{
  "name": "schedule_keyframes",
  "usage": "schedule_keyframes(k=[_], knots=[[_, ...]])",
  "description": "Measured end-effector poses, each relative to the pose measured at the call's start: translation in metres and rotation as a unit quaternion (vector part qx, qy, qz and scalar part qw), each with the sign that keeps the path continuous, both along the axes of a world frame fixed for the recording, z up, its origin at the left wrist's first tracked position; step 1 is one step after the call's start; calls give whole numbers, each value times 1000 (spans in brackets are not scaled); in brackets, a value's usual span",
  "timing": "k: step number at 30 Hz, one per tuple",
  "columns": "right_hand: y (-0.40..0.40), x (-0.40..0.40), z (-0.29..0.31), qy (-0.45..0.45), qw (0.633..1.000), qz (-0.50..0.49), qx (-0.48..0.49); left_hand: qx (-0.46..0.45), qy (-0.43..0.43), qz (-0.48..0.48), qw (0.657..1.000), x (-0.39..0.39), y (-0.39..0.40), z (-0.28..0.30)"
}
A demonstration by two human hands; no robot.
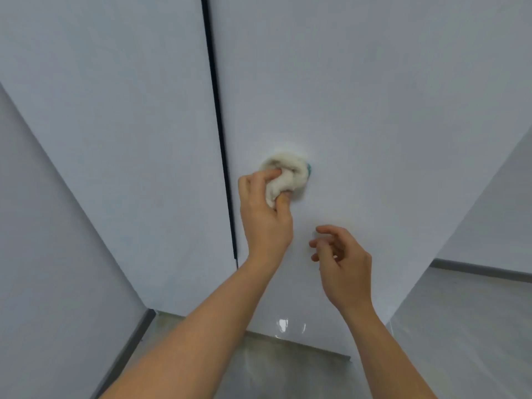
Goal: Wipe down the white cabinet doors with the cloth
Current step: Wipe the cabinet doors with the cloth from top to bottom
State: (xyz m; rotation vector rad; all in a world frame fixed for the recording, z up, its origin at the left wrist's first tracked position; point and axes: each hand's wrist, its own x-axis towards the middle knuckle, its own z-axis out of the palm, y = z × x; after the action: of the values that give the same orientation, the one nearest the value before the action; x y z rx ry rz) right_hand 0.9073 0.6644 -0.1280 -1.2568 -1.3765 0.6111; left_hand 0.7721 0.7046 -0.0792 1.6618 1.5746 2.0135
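Note:
Two tall white cabinet doors fill the view: the left door [121, 116] and the right door [374, 105], split by a thin dark gap [218, 125]. My left hand [264, 214] grips a bunched white cloth [288, 177] with a bit of teal at its right edge. The cloth is pressed against the right door just right of the gap. My right hand [342, 263] hovers lower right of the cloth, close to the door, fingers loosely curled and apart, holding nothing.
White walls flank the cabinet at left [43, 240] and right [495, 214], each with a grey skirting strip. A glossy grey floor [288, 370] lies below the doors' bottom edge.

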Motion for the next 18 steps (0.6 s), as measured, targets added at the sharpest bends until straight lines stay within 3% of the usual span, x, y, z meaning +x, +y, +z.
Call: schedule_keyframes(k=[2,4,6,8,11,15,18], knots=[[2,-22,22,3,999,12,42,31,59,5,998,-13,5,20],[3,-38,41,15,997,13,76,42,186,3,982,-24,5,5],[5,-43,51,19,997,7,79,-3,294,-5,956,-31,0,-35],[7,-51,60,9,998,16,65,-70,341,-11,937,-48,-10,-73],[9,-54,71,0,997,26,70,-112,291,-30,950,-66,-23,-94],[17,-70,91,-17,992,28,119,36,149,-7,988,-94,-51,-42],[22,-92,119,-106,969,23,221,132,44,72,988,-136,-50,41]])
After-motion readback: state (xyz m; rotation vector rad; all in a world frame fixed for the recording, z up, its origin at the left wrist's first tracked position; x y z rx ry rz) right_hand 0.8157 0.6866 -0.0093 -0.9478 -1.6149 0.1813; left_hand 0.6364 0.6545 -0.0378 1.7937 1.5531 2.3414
